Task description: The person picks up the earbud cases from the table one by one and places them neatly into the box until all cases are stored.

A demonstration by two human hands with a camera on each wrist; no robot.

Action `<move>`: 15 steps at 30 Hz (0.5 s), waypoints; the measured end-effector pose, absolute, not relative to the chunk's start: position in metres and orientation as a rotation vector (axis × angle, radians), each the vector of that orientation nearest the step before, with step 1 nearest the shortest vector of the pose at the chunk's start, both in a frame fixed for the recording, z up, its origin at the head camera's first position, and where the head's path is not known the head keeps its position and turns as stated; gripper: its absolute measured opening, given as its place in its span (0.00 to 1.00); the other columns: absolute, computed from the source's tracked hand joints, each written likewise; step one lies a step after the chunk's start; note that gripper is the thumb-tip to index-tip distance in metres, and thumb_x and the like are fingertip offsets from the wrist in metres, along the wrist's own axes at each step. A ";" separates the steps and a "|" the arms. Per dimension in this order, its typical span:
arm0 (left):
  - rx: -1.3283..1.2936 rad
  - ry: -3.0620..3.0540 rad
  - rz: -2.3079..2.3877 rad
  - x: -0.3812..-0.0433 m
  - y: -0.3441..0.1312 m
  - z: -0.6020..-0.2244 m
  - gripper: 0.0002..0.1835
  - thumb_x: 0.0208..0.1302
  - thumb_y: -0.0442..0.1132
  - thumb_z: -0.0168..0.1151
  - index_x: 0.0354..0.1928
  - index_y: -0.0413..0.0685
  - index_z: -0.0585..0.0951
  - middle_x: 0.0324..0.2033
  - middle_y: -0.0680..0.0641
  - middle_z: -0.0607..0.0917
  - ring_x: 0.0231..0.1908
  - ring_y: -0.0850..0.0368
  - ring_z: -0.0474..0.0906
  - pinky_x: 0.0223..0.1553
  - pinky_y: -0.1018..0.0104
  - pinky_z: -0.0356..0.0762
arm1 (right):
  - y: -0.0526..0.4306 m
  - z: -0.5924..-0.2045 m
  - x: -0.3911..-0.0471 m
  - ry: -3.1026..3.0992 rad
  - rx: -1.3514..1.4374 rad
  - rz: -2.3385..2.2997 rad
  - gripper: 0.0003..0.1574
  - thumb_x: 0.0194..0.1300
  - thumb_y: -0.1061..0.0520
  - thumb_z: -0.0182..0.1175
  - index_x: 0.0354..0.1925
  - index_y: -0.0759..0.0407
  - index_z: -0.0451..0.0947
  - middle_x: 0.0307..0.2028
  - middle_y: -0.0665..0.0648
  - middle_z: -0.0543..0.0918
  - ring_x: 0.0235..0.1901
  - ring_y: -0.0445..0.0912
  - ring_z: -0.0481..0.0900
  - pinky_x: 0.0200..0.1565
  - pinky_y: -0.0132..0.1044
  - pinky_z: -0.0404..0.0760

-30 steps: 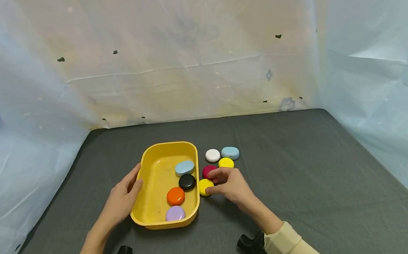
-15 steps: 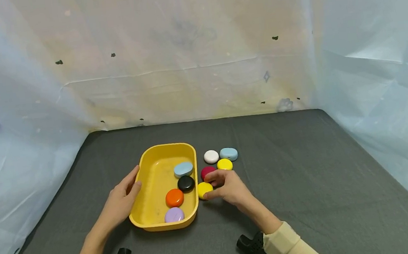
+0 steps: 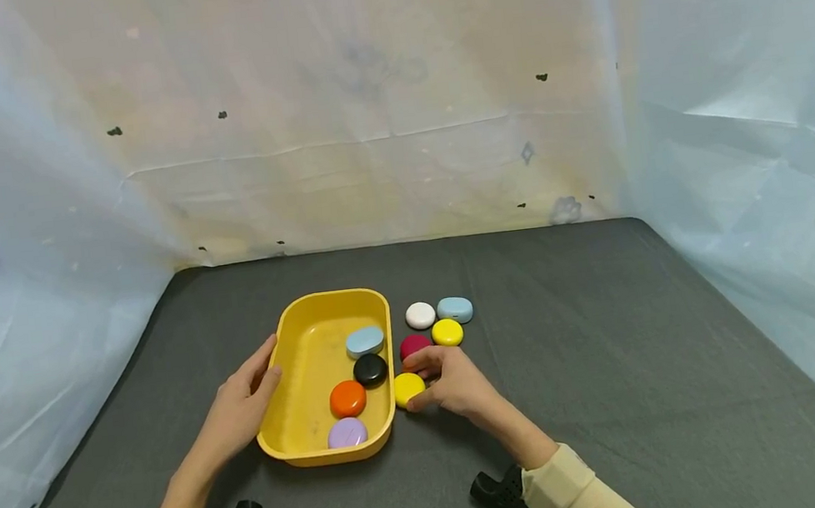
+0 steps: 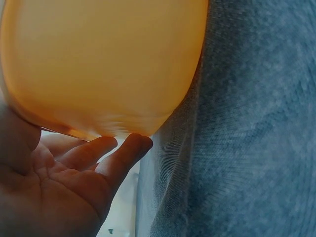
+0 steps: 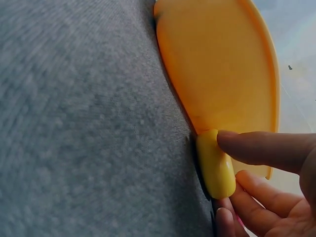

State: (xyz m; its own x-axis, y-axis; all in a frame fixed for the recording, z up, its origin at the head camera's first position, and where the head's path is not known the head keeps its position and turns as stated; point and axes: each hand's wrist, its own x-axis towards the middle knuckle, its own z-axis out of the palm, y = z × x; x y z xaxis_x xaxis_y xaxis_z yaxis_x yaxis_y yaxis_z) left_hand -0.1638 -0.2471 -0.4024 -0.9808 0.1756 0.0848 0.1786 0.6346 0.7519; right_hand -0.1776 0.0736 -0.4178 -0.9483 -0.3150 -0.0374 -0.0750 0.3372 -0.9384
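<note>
A yellow tray (image 3: 300, 383) holds a light-blue oval piece (image 3: 365, 341), a black round piece (image 3: 370, 370), an orange round piece (image 3: 348, 399) and a lilac round piece (image 3: 347, 433). My left hand (image 3: 241, 399) rests against its left side, fingertips at the outer wall (image 4: 113, 74) in the left wrist view. Right of the tray, my right hand (image 3: 452, 383) pinches a smooth yellow round piece (image 3: 408, 390) between thumb and fingers. The right wrist view shows this yellow piece (image 5: 216, 165) standing close against the tray wall. A crimson round piece (image 3: 415, 345) lies just beyond those fingers, partly covered.
Behind the right hand lie a white round piece (image 3: 420, 315), a light-blue oval piece (image 3: 455, 309) and a second yellow round piece (image 3: 447, 332). A dark grey cloth (image 3: 601, 366) covers the table. Pale plastic sheeting (image 3: 363, 125) hangs around the back and sides.
The whole scene shifts slightly left and down with the head camera. My right hand's fingers settle around the yellow round piece; my left hand stays at the tray.
</note>
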 end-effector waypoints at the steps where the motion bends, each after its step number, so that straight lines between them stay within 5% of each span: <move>1: -0.306 -2.837 -1.307 -0.163 -0.247 -0.402 0.33 0.79 0.46 0.45 0.78 0.45 0.50 0.72 0.36 0.58 0.68 0.39 0.61 0.59 0.44 0.66 | 0.073 -0.418 -0.177 2.388 -0.357 -1.655 0.32 0.43 0.71 0.77 0.50 0.66 0.81 0.44 0.56 0.83 0.42 0.49 0.77 0.43 0.38 0.79; 15: -0.317 -2.823 -1.313 -0.162 -0.247 -0.402 0.32 0.79 0.45 0.45 0.78 0.44 0.50 0.72 0.36 0.59 0.66 0.40 0.64 0.57 0.45 0.70 | 0.073 -0.417 -0.177 2.402 -0.383 -1.601 0.36 0.39 0.72 0.78 0.50 0.65 0.81 0.43 0.55 0.83 0.42 0.49 0.76 0.43 0.39 0.78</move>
State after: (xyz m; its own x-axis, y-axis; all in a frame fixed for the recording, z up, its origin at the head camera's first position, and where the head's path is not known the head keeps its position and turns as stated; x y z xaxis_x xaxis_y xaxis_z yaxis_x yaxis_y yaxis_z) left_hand -0.1619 -0.2470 -0.4024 -0.9793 0.1779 0.0962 0.1882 0.6275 0.7555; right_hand -0.1768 0.0728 -0.4166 -0.9396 -0.3392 -0.0454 -0.0887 0.3695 -0.9250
